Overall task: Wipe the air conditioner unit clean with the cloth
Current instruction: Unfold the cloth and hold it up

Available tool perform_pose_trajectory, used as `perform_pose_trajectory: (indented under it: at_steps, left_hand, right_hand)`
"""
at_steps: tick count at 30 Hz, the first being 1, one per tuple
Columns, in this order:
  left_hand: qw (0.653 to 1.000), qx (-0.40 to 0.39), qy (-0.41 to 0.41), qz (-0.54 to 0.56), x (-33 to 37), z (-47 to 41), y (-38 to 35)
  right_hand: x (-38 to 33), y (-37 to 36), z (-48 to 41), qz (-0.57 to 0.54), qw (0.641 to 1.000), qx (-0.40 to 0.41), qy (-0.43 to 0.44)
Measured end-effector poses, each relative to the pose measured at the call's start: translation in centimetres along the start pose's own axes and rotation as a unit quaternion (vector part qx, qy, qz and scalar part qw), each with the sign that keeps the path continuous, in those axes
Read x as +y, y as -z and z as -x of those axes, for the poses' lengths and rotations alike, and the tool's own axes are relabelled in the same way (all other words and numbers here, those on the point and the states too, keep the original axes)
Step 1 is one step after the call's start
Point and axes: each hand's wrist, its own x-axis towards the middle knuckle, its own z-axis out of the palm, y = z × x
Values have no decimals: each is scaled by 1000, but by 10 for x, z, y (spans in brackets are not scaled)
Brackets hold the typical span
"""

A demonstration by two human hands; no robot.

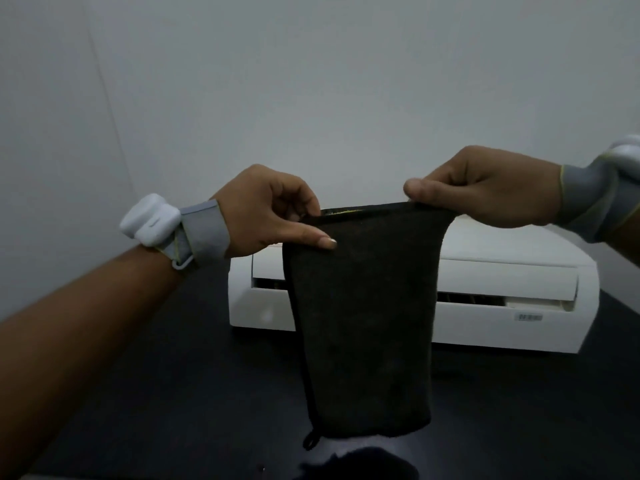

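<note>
From the head camera, the person stands at a black tabletop (173, 393) and holds a dark brownish-black terry cloth (367, 323) up in the middle of the frame, stretched between both hands and hanging free. The left hand (266, 213), just left of centre, pinches the cloth's upper left corner: the thumb lies flat on the near face and the fingers curl over the top edge behind it. The right hand (485, 188), in the right middle of the frame, clamps the upper right corner between thumb and curled fingers. A small loop (310, 441) dangles from the cloth's lower left corner.

The white rectangular plastic air conditioner unit (512, 271) lies on the tabletop behind the cloth, right of centre, against the pale grey wall (311, 81). The cloth hangs in front of it and seems to be apart from it.

As I judge it, the wiping is not yet under way. The cloth is only being spread or looked over, and all of the unit's surfaces are left to do. Whether any part is already clean I cannot tell in this dim light.

The cloth hides the middle of the unit, including part of its vent slot. The small label (530, 317) on the unit's front is too blurred to read. A white device on a grey strap (149, 220) sits on the left wrist. The matching one on the right wrist (623, 150) is cut off by the frame's right edge. A dark shape (363, 465) at the bottom centre is impossible to identify.
</note>
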Motion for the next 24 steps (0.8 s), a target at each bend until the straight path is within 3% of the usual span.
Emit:
perform_pose_trajectory:
  at_steps: [6,11,15,20,24]
  left_hand:
    - [1000,-9,-4,28,-12,-2,-1]
    - [999,29,-10,-12,-21,-15,-6]
    - [997,49,-10,-58,-25,-8,-6]
    - [999,-26,10,-23,-25,42,-19]
    - [985,-167,50,8,-30,101,-45]
  right_hand:
    - [13,3,-4,-74,997,1,-15]
    - [24,-1,-15,72,994,78,-38]
    - [24,-12,-8,90,988,124,-19]
    - [17,-53,27,127,987,92,26]
    - [21,-117,68,31,998,-57,14]
